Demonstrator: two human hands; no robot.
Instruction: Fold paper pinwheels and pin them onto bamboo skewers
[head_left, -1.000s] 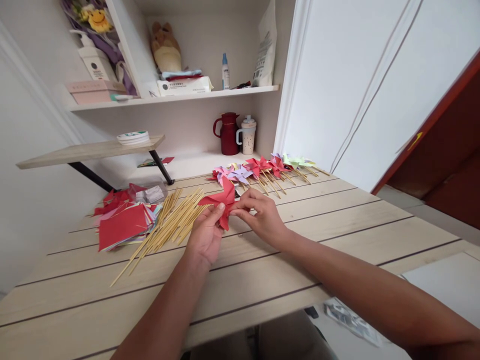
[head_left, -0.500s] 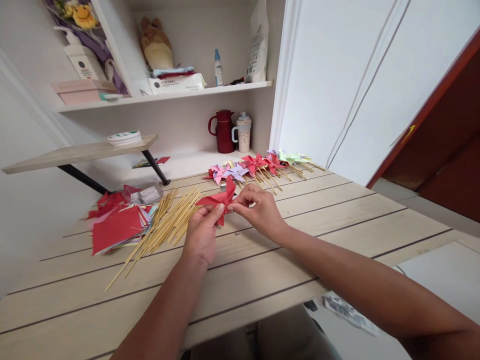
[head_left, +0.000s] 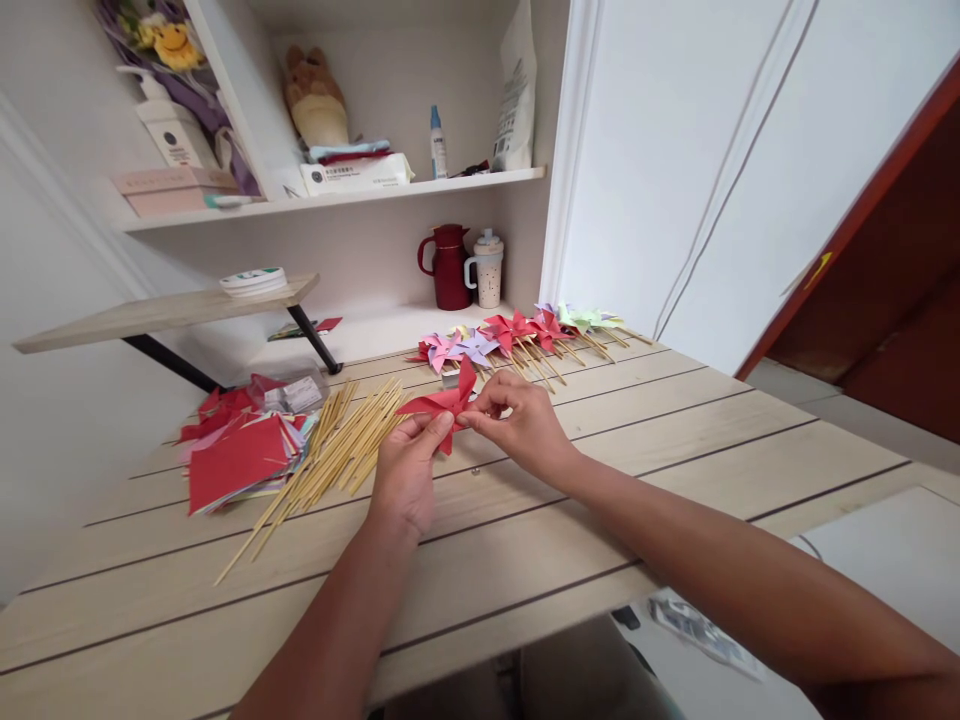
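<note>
A red paper pinwheel (head_left: pixel 442 402) is held up above the table between my hands. My left hand (head_left: pixel 409 462) pinches it from the left, thumb pressed on the paper near its centre. My right hand (head_left: pixel 517 415) is closed in a pinch at the pinwheel's right side; whether its fingertips also hold some small part is hidden. Beneath the hands, a tiny shiny piece (head_left: pixel 475 471) lies on the wooden table (head_left: pixel 570 560). Just left of my left hand is a spread of thin wooden sticks (head_left: pixel 330 450).
Red and coloured paper sheets (head_left: pixel 240 462) lie at the left beside a clear plastic box (head_left: pixel 300 390). Several pinwheels on sticks (head_left: pixel 517 335) are lined up at the back. A red jug (head_left: pixel 451 268) and a cup (head_left: pixel 489 270) stand behind them. A small raised shelf (head_left: pixel 172 308) is at left.
The whole view has shifted slightly. Both hands keep nearly the same hold on the red pinwheel, with only a very small movement of the fingers.
</note>
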